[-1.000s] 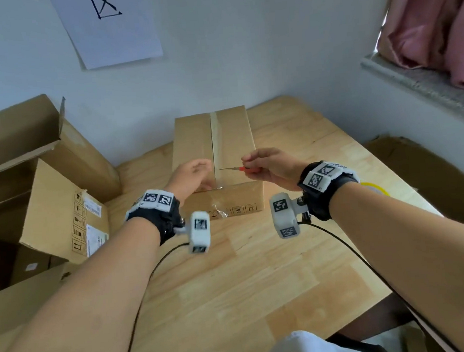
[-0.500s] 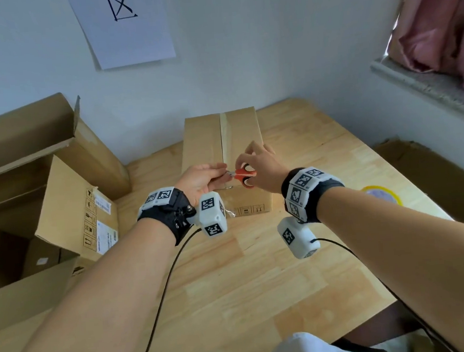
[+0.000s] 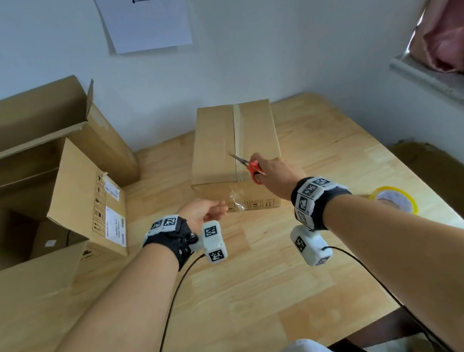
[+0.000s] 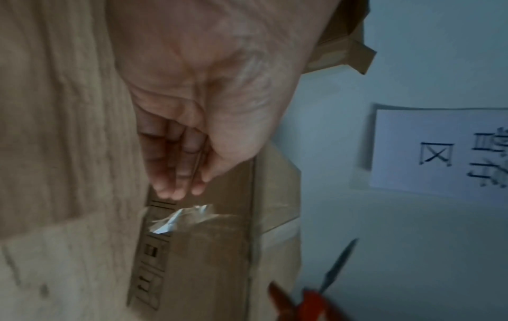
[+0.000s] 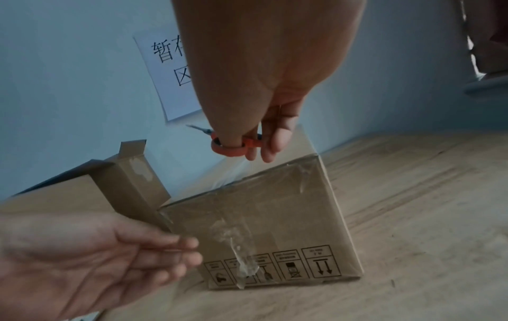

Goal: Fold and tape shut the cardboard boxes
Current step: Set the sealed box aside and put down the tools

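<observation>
Gripping orange-handled scissors (image 3: 248, 165), right hand (image 3: 276, 173) has lifted off the seam, blades now above the taped cardboard box (image 3: 215, 149) near its front edge. Left hand (image 3: 204, 212) has dropped from the box top to beside its front face, fingers relaxed, holding nothing. Box sits unmoved on the table (image 3: 261, 284).

Matt brown cardboard box (image 3: 217, 146), glossy clear tape (image 3: 237, 136); pale smooth wood table (image 3: 261, 284).

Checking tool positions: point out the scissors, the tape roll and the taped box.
scissors (image 3: 253, 167): head view, orange handle.
tape roll (image 3: 409, 199): head view, yellow rim.
taped box (image 3: 214, 138): head view, top left flap.
</observation>
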The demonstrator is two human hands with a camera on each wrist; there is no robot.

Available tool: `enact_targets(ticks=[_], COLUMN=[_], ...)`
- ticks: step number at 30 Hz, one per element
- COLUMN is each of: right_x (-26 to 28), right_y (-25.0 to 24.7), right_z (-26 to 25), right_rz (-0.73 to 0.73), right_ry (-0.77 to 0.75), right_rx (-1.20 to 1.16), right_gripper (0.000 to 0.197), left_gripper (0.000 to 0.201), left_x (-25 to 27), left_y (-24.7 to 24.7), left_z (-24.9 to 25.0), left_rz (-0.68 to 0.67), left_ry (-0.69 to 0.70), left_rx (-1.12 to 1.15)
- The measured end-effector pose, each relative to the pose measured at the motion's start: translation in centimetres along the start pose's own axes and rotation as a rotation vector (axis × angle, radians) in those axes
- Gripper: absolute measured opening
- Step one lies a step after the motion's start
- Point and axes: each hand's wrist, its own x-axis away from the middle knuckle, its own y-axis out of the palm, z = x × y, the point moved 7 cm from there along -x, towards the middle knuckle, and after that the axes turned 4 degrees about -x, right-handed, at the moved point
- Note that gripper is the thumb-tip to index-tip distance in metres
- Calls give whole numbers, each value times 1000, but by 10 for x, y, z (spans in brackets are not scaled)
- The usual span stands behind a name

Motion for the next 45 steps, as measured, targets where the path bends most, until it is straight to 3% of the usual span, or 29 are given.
enact_targets(ticks=[4, 9, 12, 15, 21, 32, 35, 38, 41, 45], right_x=[-8, -14, -16, -15, -16, -15, -15, -15, -15, -13], right_y=[11, 22, 21, 17, 19, 20, 21, 22, 24, 21], right_z=[-16, -17, -16, -16, -16, -14, -15, -13, -11, -12], right_rz=[-54, -119, -137, -134, -132, -134, -117, -106, -104, -124], right_ry=[-73, -89, -59, -40, -28, -13, -24, -28, -24, -16], right_rx=[73, 183, 181, 182, 185, 163, 155, 136, 129, 124], right_gripper=[23, 24, 24, 26, 31, 27, 27, 29, 28, 23], left_gripper=[39, 42, 37, 16, 5, 8, 20, 16, 25, 8], left_x=[-11, -26, -33, -40, -50, -56, -53, -49, -44, -44], left_y=[19, 41, 46, 44, 44, 42, 44, 49, 52, 50], left_z=[-14, -18, -20, -20, -28, -30, -26, -28, -31, -30], left_rz=[-10, -38, -25, 30, 61, 23, -27, -103, -147, -182], left_ry=[48, 85, 92, 119, 143, 173, 204, 203, 191, 169], left_rx=[43, 103, 154, 205, 95, 32, -3, -23, -33, -16])
